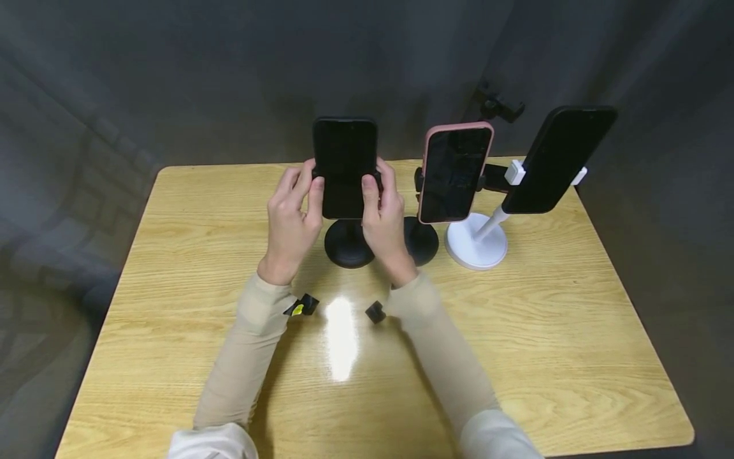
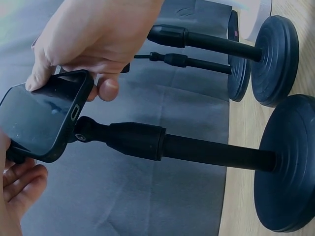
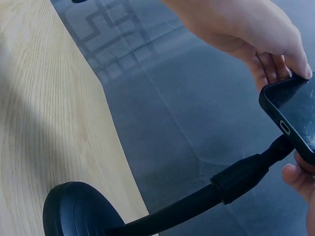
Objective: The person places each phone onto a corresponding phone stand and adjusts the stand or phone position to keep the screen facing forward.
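Note:
A black-cased smartphone (image 1: 346, 150) stands upright, dark screen facing me, at the top of a black phone stand (image 1: 348, 247). My left hand (image 1: 290, 223) grips its left edge, thumb on the front and fingers reaching behind. On the opposite edge my right hand (image 1: 387, 220) holds it the same way, thumb over the lower right of the screen. In the left wrist view the stand's pole (image 2: 216, 151) meets a joint behind the smartphone (image 2: 42, 118). The smartphone's lower end with its charging port also shows in the right wrist view (image 3: 283, 110). Fingers and case hide the holder behind it.
Right of my hands, a pink-cased phone (image 1: 455, 173) sits in another black stand (image 1: 421, 242). Farther right, a white stand (image 1: 477, 245) clamps a tilted black phone (image 1: 553, 162). An empty black holder (image 1: 499, 107) rises behind them. Dark cloth (image 1: 241, 76) hangs beyond the wooden table (image 1: 206, 210).

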Available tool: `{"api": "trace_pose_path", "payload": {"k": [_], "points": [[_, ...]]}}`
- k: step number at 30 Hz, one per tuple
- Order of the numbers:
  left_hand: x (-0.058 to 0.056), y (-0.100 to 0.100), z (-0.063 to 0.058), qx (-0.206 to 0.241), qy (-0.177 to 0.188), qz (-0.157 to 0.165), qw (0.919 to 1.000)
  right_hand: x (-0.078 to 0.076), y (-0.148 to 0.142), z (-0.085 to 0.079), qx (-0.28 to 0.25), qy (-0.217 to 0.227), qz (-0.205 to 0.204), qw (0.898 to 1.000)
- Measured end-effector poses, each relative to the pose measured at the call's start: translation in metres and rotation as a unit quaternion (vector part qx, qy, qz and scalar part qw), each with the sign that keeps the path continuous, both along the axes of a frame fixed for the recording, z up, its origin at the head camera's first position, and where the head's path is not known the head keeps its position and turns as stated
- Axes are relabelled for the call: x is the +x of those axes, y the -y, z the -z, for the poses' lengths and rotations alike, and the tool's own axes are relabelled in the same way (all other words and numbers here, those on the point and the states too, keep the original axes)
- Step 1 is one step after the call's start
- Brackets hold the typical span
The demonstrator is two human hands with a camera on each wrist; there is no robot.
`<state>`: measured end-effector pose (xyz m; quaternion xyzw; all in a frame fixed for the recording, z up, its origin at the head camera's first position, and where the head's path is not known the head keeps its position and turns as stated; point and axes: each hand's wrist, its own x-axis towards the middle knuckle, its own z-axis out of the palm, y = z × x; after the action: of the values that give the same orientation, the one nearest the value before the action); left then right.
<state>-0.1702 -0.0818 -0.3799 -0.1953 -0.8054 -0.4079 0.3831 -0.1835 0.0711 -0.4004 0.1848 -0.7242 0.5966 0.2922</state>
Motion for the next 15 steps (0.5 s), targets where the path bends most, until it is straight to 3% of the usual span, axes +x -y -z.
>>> {"api": "trace_pose_path", "payload": {"k": [15], "points": [[-0.0008, 0.0005, 0.0053, 0.041, 0.007, 0.002, 0.9991, -0.0007, 0.0003, -0.0016, 0.019, 0.002, -0.006, 1.000]]}}
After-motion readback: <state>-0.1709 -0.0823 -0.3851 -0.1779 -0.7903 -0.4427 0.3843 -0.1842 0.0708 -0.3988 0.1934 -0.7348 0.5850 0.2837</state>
